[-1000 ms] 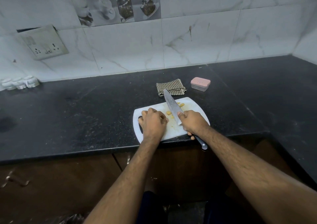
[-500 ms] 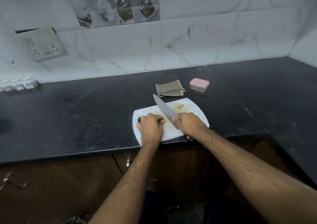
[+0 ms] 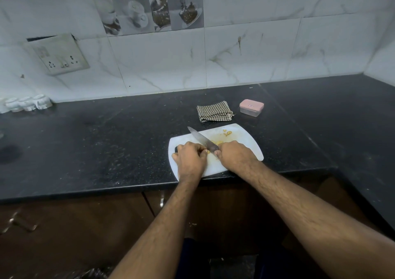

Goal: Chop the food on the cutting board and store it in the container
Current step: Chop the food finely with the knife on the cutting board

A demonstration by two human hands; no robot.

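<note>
A white cutting board (image 3: 241, 138) lies at the counter's front edge. Small yellow food pieces (image 3: 227, 132) sit near its far side, and more yellow bits (image 3: 219, 142) lie by the blade. My right hand (image 3: 234, 156) grips the handle of a large knife (image 3: 199, 138), whose blade points up and to the left across the board. My left hand (image 3: 190, 159) rests on the board's left part with curled fingers next to the blade; what it holds is hidden. A small clear container with a pink lid (image 3: 251, 107), lid on, stands behind the board to the right.
A folded checked cloth (image 3: 213, 111) lies just behind the board. The black counter (image 3: 106, 142) runs left and wraps round on the right. White small jars (image 3: 27, 103) stand at the far left by the tiled wall. A wall socket (image 3: 59, 58) is above them.
The knife blade has swung to the left and lower over the board, and both hands have drawn closer together. The handle, seen past the counter edge before, is now hidden.
</note>
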